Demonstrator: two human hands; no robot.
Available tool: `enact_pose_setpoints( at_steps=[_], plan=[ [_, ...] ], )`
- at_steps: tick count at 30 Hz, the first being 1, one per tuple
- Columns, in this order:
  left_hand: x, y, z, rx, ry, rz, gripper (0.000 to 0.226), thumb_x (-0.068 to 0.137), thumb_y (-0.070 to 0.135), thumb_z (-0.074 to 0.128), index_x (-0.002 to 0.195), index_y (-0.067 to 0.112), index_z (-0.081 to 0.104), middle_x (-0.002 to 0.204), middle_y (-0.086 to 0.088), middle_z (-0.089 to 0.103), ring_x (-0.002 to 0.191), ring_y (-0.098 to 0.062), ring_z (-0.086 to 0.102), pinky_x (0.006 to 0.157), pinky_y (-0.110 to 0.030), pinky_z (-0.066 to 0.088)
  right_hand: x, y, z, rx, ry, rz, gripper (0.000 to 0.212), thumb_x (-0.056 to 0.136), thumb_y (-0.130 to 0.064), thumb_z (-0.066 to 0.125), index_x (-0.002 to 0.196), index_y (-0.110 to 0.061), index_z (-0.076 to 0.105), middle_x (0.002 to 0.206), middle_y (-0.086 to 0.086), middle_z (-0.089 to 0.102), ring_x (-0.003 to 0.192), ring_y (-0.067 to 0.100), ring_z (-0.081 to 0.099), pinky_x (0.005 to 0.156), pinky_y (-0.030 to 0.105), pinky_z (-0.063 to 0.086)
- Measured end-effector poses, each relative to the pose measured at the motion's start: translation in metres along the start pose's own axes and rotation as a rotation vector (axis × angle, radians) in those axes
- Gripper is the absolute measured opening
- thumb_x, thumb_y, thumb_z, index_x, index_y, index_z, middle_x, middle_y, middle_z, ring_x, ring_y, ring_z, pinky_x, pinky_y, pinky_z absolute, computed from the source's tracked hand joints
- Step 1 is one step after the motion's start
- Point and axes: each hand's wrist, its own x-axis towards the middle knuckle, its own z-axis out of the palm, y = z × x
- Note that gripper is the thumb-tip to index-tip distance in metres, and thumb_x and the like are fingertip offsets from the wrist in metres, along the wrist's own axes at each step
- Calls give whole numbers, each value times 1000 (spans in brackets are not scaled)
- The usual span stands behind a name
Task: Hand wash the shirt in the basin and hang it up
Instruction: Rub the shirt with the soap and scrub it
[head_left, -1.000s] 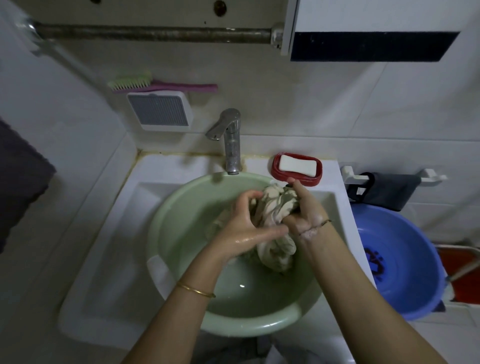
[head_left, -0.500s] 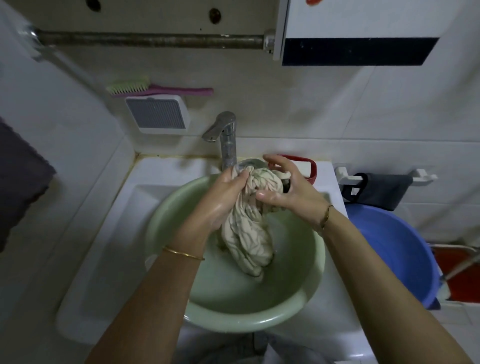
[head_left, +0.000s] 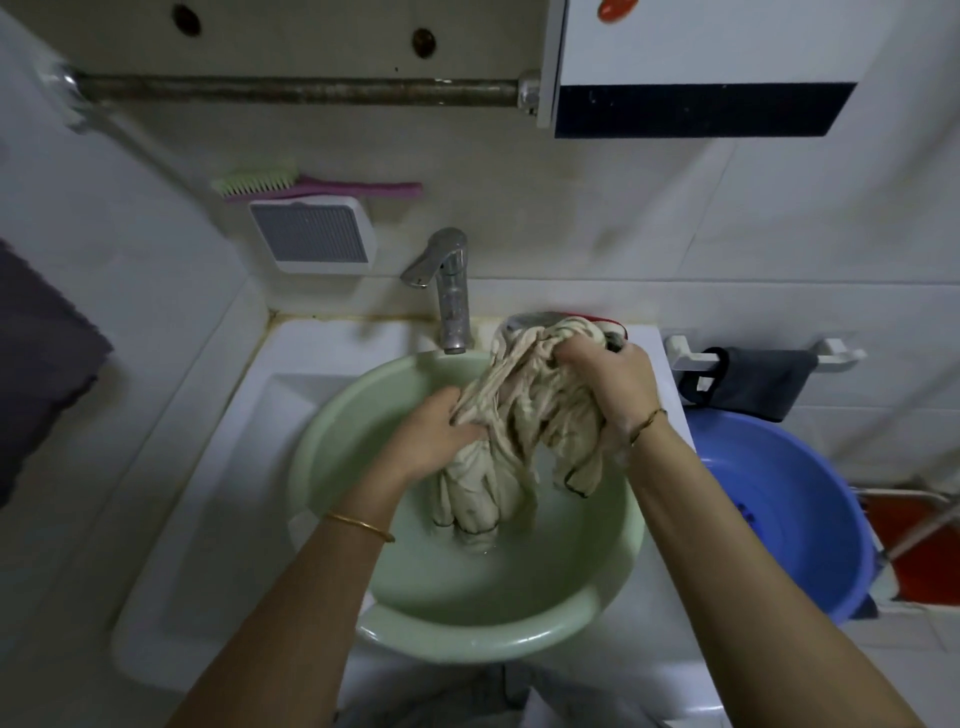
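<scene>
A wet cream shirt (head_left: 524, 410) with dark trim hangs bunched over the pale green basin (head_left: 332, 457), its lower end dipping into the water. My right hand (head_left: 608, 382) grips the shirt's upper bunch near the basin's far rim. My left hand (head_left: 434, 436) grips the shirt lower down on its left side. The basin sits in the white sink (head_left: 208, 467) under the metal tap (head_left: 447, 291).
A blue basin (head_left: 810, 499) stands to the right of the sink, with a dark cloth (head_left: 753, 379) on a white wall holder above it. The red soap dish (head_left: 613, 325) is mostly hidden behind the shirt. A brush (head_left: 306, 184) and a metal rail (head_left: 296, 88) are on the wall.
Both hands rubbed the shirt low in the basin, then lifted it. Now my right hand has moved up and right with the top bunch while my left hand has slid down the cloth.
</scene>
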Motion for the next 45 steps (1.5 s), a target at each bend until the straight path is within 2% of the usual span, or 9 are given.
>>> enact_pose_setpoints(
  at_steps=[5, 13, 19, 23, 26, 31, 34, 41, 45],
  plan=[
    [0, 19, -44, -83, 120, 43, 17, 95, 14, 51, 79, 15, 57, 85, -8, 60, 81, -18, 55, 73, -31, 40, 9, 14, -22, -231, -39, 67, 8, 70, -9, 66, 72, -16, 62, 78, 5, 67, 80, 26, 64, 72, 35, 54],
    [-10, 72, -50, -425, 129, 69, 22, 100, 14, 39, 93, 21, 59, 90, 2, 66, 84, -12, 62, 77, -26, 48, -1, 11, -9, -308, -524, -30, 92, 65, -25, 85, 140, -37, 33, 127, -4, 55, 115, 12, 54, 99, 31, 45],
    [-6, 74, -43, -246, 121, 174, 17, 97, 18, 47, 83, 19, 57, 81, 3, 57, 76, -9, 53, 70, -27, 40, 0, -3, 13, -449, -417, -245, 9, 87, -14, 65, 95, -16, 61, 81, -6, 62, 64, -2, 56, 59, 12, 44],
    [-7, 55, -48, 113, -99, 132, 30, 78, 18, 75, 101, 16, 56, 88, 8, 61, 73, -4, 57, 60, -12, 45, 8, -18, 0, -234, -359, -117, 10, 89, -6, 58, 92, -7, 68, 82, 6, 65, 72, 13, 61, 71, 26, 51],
    [4, 36, -41, 392, 4, 142, 19, 77, 14, 66, 91, 21, 56, 88, 0, 59, 84, -18, 60, 66, -21, 46, 11, -18, 4, -273, -327, -17, 28, 89, -20, 58, 106, 2, 66, 91, 10, 65, 82, 19, 60, 81, 33, 49],
    [10, 49, -47, 74, 243, 67, 8, 79, 17, 50, 79, 14, 57, 78, -5, 57, 77, -22, 54, 66, -31, 40, 12, -9, -10, -273, -325, 286, 50, 73, -48, 66, 109, -15, 68, 100, 6, 72, 94, 26, 67, 91, 41, 51],
    [11, 69, -51, -22, 265, 83, 3, 70, 20, 50, 68, 18, 49, 66, 4, 46, 66, -12, 44, 59, -29, 32, 8, -4, -18, -177, -438, 358, 44, 84, -38, 65, 115, -6, 63, 108, 14, 70, 101, 33, 65, 96, 46, 48],
    [14, 46, -19, 250, 209, 113, 37, 86, 15, 60, 118, 14, 41, 111, -5, 48, 95, -19, 49, 79, -30, 41, 1, -7, -14, 349, -424, 270, 23, 93, -5, 48, 109, 8, 57, 93, 21, 68, 78, 26, 69, 69, 31, 58],
    [-4, 29, 2, 170, 187, 146, 24, 73, 6, 64, 84, 19, 48, 83, 1, 51, 77, -15, 48, 72, -29, 39, -1, -5, -5, 398, -328, 286, 10, 93, -5, 50, 93, 3, 56, 82, 19, 62, 67, 23, 65, 61, 28, 57]
  ],
)
